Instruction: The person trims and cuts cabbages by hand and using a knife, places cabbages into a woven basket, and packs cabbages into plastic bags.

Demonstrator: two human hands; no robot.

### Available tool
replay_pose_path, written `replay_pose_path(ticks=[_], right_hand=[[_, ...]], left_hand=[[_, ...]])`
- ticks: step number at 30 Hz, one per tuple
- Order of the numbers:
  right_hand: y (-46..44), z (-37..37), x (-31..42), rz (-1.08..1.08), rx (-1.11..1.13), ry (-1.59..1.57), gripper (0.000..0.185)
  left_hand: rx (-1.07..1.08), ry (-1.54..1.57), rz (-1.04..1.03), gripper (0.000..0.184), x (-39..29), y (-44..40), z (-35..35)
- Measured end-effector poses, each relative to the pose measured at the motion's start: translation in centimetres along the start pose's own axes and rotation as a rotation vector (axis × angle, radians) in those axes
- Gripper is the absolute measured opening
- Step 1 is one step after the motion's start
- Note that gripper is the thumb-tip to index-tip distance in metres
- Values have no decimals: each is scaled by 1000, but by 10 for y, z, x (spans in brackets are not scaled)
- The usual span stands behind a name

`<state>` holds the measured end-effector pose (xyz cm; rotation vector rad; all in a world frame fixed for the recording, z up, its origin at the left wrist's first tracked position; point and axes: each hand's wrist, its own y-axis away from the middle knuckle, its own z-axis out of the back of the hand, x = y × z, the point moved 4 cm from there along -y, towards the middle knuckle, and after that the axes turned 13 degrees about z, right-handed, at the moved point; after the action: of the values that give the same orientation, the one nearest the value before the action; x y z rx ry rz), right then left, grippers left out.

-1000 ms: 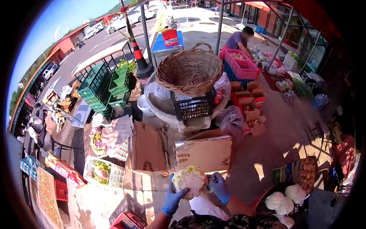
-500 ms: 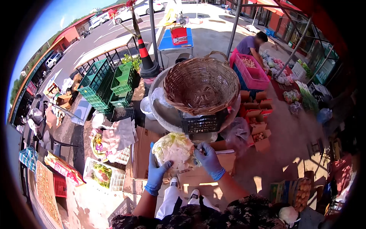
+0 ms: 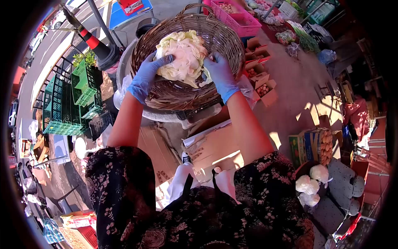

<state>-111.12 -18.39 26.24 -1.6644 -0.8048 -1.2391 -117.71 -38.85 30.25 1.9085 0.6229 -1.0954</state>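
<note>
A pale green-white cabbage point(image 3: 182, 58) is in both my gloved hands, over the opening of a round brown wicker basket point(image 3: 174, 99). My left hand point(image 3: 150, 74) grips its left side, the thumb lying across the top. On the right side, my right hand point(image 3: 219, 74) closes its fingers at the ragged outer leaves. Both hands wear blue gloves. Whether the cabbage's underside touches the basket's bottom is hidden. The basket rests on a round grey stand point(image 3: 166, 115), with a plastic bag beside it.
Green crates point(image 3: 62, 112) are stacked on the left, near an orange-banded traffic cone point(image 3: 93, 39). A pink crate point(image 3: 242, 25) and open cardboard boxes point(image 3: 265, 89) stand beyond the basket to the right. Flattened cardboard point(image 3: 215, 145) lies by my feet. Bagged white vegetables point(image 3: 307, 184) sit at lower right.
Both hands have carried the cabbage forward and up, from in front of the stand to over the wicker basket. My view has shifted, and the co-worker is out of sight.
</note>
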Motion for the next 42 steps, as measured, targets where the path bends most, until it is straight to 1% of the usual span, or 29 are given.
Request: replay_pose_path(ticks=[1,3,4,6,7,8,9,10,11,12,13,14,15,18,21,22,25,26,29,30,31,33,34,35,37,39,41,42], right_hand=[[-12,-3,-9,-14,41,222,21],[-29,-11,-45,-189,80,488,31],[-31,-11,-55,-234,138,558,29],[-33,-11,-74,-331,263,694,24],[-34,-6,-90,-359,186,608,28],[-31,2,-108,-388,108,524,31],[-28,4,-107,-416,28,438,35],[-25,5,-99,-432,-1,343,28],[-27,8,-102,-361,-43,297,24],[-28,10,-105,-292,-85,248,20],[-26,5,-88,-223,-125,200,16],[-18,2,-74,-263,-187,-40,10],[-12,1,-64,-246,-232,-107,10],[3,9,-52,-180,-346,-276,9],[25,19,-36,-184,-382,-372,10],[32,21,-29,-148,-405,-406,10],[56,25,-8,-171,-425,-490,9],[66,28,-5,-194,-465,-519,10],[102,40,9,-188,-395,-528,10],[117,46,10,-239,-387,-507,12],[134,52,14,-258,-379,-519,12],[170,64,25,-298,-362,-538,13],[190,73,24,-275,-373,-524,13],[212,83,24,-302,-371,-515,13],[253,102,31,-352,-365,-499,13],[290,122,49,-376,-357,-471,13],[329,145,54,-416,-348,-476,13],[347,155,58,-457,-384,-498,13]], left_hand=[[61,8,122,47,8,-32,14],[38,7,418,45,30,-73,31],[60,40,510,45,55,-105,49],[145,66,617,45,82,-124,53],[175,71,657,46,94,-133,53],[248,105,781,47,107,-139,55],[233,62,803,47,115,-145,60],[217,15,822,47,123,-152,64],[200,-33,842,48,131,-159,68],[65,-191,841,50,135,-165,74],[107,-230,811,52,140,-168,77],[149,-267,776,53,144,-170,82],[189,-303,733,55,146,-171,85],[66,-452,557,60,116,-146,75],[17,-475,582,60,95,-124,82],[2,-461,538,54,96,-123,91],[-45,-340,503,46,80,-90,95],[-97,-347,387,41,76,-79,95],[-115,-76,165,39,83,-40,98],[-167,-13,48,36,86,-17,94],[-171,-13,-40,36,75,23,67],[-189,127,-170,33,89,77,45],[-183,234,-138,34,108,99,37],[-175,339,-101,35,132,119,30],[-87,463,15,38,177,156,-3],[-20,534,205,40,221,184,-36],[61,520,358,41,252,205,-73],[130,520,436,43,264,212,-89]])
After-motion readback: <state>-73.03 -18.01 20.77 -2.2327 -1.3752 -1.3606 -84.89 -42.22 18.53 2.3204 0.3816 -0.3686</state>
